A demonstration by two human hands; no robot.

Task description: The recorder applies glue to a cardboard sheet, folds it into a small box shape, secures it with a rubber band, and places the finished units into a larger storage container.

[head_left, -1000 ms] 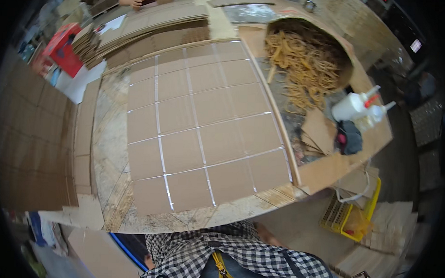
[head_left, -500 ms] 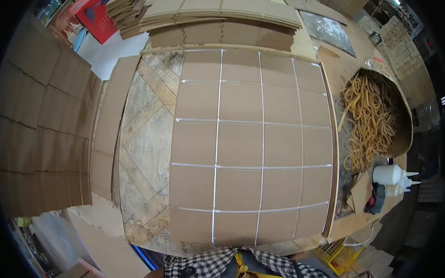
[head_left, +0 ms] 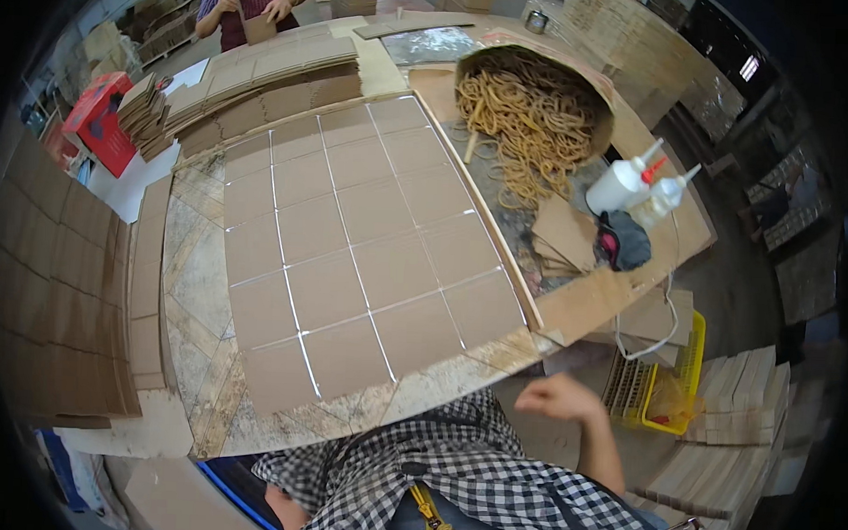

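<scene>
the right hand (head_left: pixel 555 397) has just come into sight, loosely curled and empty, below the table edge beside the grid of square brown cardboard sheets (head_left: pixel 350 244), untouched on the marble-patterned tabletop (head_left: pixel 194 285); the left hand stays unseen.

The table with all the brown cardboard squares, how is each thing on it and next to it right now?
Cardboard squares: flat, laid in a grid with thin gaps.
Rubber bands: spilling from a round tub tipped on its side.
Glue bottles: two, lying tilted, caps on.
Right hand: loosely curled, holding nothing, off the table edge.
Left hand: not in view.
Yellow basket: on the floor.
</scene>
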